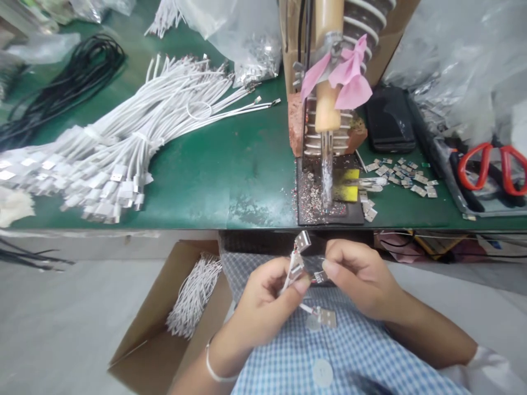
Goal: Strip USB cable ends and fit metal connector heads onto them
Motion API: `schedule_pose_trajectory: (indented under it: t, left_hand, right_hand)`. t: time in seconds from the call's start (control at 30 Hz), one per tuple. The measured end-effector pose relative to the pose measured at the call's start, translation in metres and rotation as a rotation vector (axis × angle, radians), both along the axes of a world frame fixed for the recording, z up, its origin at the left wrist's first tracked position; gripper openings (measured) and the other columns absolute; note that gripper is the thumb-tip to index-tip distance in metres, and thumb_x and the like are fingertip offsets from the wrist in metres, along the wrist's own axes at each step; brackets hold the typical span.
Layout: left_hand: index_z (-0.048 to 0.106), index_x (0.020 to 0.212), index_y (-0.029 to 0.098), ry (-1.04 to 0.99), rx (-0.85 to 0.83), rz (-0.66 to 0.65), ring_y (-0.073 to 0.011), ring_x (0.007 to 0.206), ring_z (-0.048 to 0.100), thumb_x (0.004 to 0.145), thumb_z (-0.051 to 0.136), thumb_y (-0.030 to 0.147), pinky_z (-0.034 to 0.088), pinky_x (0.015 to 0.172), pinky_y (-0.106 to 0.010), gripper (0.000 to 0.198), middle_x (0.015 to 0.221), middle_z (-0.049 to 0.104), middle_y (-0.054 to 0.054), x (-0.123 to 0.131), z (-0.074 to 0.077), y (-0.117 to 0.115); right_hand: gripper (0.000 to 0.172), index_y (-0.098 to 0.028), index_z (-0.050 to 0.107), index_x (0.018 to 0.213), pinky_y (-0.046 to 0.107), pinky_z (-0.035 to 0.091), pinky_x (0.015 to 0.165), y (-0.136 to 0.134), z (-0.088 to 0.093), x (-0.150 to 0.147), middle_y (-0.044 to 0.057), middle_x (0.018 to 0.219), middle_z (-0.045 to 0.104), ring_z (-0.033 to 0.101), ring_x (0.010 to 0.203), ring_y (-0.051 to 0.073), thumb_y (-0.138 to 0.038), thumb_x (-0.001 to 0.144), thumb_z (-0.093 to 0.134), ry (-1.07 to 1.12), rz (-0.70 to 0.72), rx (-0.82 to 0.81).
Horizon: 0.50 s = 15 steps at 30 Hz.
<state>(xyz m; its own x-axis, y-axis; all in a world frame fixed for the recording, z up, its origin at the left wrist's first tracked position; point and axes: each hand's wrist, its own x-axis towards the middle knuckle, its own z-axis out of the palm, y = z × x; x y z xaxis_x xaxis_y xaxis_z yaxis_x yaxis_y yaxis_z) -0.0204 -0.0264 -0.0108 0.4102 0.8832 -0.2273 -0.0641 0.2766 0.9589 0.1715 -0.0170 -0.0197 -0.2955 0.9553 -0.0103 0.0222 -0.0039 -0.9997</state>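
My left hand (269, 296) is closed around several short white cables whose ends carry bare metal USB plugs (303, 241). One of these plugs (328, 317) hangs below the fingers, over a blue checked apron (288, 362). Close beside it, my right hand (362, 274) pinches at the edge of another small USB connector (320, 276) on thin wires. The fingertips partly cover that connector. Just above both hands, a soldering iron (326, 170) with a wooden handle points down over a dark, solder-spattered plate (308, 214).
Bundled white USB cables (123, 148) lie on the green table (197, 186) at left, near a black cable coil (69, 82). Loose connectors (405, 173) are scattered at right, beside red-handled pliers (477, 170). A cardboard box (144, 329) holding white cables (195, 296) stands below the table edge.
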Motion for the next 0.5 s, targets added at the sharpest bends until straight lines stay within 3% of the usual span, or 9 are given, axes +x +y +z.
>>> schedule_pose_trajectory:
  t: [0.13, 0.23, 0.33, 0.4, 0.5]
  left_hand:
    - [0.051, 0.070, 0.017, -0.053, -0.074, 0.035, -0.0081, 0.055, 0.030, 0.093, 0.066, 0.036, 0.027, 0.052, -0.020, 0.033, 0.062, 0.041, 0.006, 0.004, -0.005, 0.002]
    - [0.048, 0.066, 0.018, -0.104, -0.178, 0.080, -0.0066, 0.049, 0.028, 0.091, 0.069, 0.040, 0.024, 0.048, -0.020, 0.039, 0.056, 0.039, 0.007, 0.009, -0.008, 0.007]
    - [0.048, 0.065, 0.018, -0.133, -0.297, 0.137, -0.0055, 0.045, 0.024, 0.085, 0.074, 0.042, 0.020, 0.045, -0.020, 0.040, 0.051, 0.037, 0.009, 0.015, -0.009, 0.015]
    - [0.049, 0.066, 0.019, -0.132, -0.340, 0.150, -0.0052, 0.043, 0.024, 0.080, 0.078, 0.043, 0.018, 0.044, -0.020, 0.041, 0.049, 0.037, 0.010, 0.020, -0.008, 0.021]
    - [0.046, 0.062, 0.019, -0.116, -0.323, 0.165, -0.0046, 0.042, 0.027, 0.079, 0.078, 0.043, 0.019, 0.044, -0.020, 0.044, 0.047, 0.038, 0.009, 0.026, -0.006, 0.030]
  right_hand:
    - [0.026, -0.020, 0.055, 0.072, 0.022, 0.039, 0.050, 0.000, -0.002, 0.001, -0.003, 0.064, 0.051, 0.046, 0.053, 0.010, -0.026, 0.097, 0.054, -0.002, -0.091, 0.053]
    - [0.016, -0.021, 0.068, 0.091, 0.024, 0.047, 0.058, 0.000, -0.003, 0.006, 0.000, 0.074, 0.061, 0.058, 0.064, 0.012, -0.016, 0.096, 0.054, -0.089, -0.261, 0.291]
    - [0.025, -0.023, 0.070, 0.107, 0.024, 0.047, 0.057, -0.002, -0.004, 0.008, 0.001, 0.076, 0.064, 0.059, 0.063, 0.013, -0.009, 0.093, 0.055, -0.148, -0.265, 0.493]
    - [0.025, -0.023, 0.066, 0.108, 0.024, 0.045, 0.053, -0.003, -0.005, 0.007, -0.002, 0.069, 0.061, 0.055, 0.055, 0.012, -0.009, 0.090, 0.056, -0.154, -0.226, 0.511]
    - [0.013, -0.023, 0.060, 0.094, 0.023, 0.042, 0.048, 0.000, -0.008, 0.003, -0.005, 0.061, 0.054, 0.049, 0.048, 0.011, -0.011, 0.089, 0.058, -0.188, -0.228, 0.447]
